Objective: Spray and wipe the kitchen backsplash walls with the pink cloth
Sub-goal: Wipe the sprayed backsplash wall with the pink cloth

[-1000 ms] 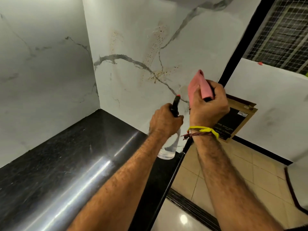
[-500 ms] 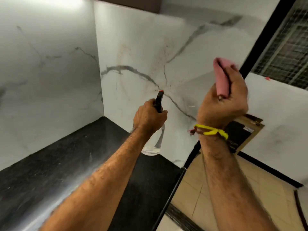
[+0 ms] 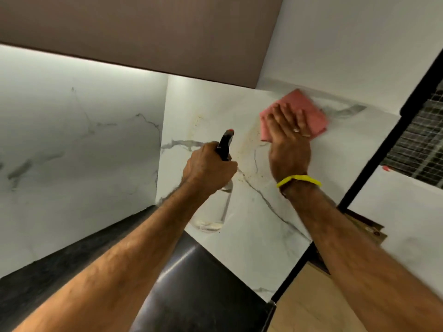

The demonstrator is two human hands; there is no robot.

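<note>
The pink cloth [image 3: 309, 111] lies spread flat against the white marble backsplash wall [image 3: 208, 109], high up near its top edge. My right hand [image 3: 287, 137] presses on the cloth with straight fingers. My left hand [image 3: 208, 168] grips a clear spray bottle [image 3: 215, 216] with a black trigger head and red nozzle [image 3: 226, 142], held upright just left of the right hand and pointed at the wall. Yellowish stains and brown specks mark the wall between the two hands.
A black countertop [image 3: 203, 283] runs below into the corner. Another marble wall [image 3: 72, 152] stands to the left. A brown upper cabinet [image 3: 143, 32] hangs overhead. A black frame [image 3: 374, 164] borders the wall on the right, with tiled floor [image 3: 311, 307] beyond.
My right hand went from gripping the bunched cloth in the air to pressing it flat on the upper wall. The view tilted upward. The left hand kept the bottle raised.
</note>
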